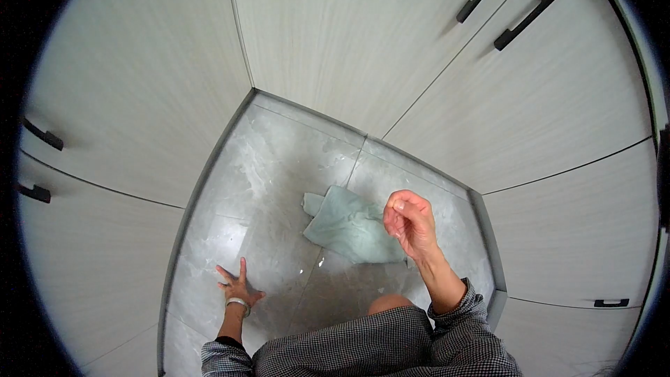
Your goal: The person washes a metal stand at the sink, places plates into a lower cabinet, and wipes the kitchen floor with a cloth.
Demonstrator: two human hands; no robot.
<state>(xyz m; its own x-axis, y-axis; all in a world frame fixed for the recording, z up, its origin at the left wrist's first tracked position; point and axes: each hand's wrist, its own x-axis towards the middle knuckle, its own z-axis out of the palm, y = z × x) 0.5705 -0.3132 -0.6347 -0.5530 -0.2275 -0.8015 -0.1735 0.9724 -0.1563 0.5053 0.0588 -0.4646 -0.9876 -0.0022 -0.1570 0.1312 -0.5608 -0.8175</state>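
My left hand [239,287] is open, fingers spread over the grey tiled floor [230,237]; whether it touches the floor I cannot tell. A bracelet [239,304] circles that wrist. Raised above the floor, my right hand [410,223] is closed, its fingers curled in and the thumb pressed against them. What it holds, if anything, is hidden. Behind it lies a crumpled pale green cloth [349,227], partly covered from view by the hand. A small white scrap [321,262] rests on the floor in front of the cloth.
Light wood-grain cabinet doors [314,35] with black handles [528,17] enclose the floor at the back and on both sides. A dark grey plinth [209,160] runs along their base. My knee [389,303] and checked clothing [349,342] are at the bottom.
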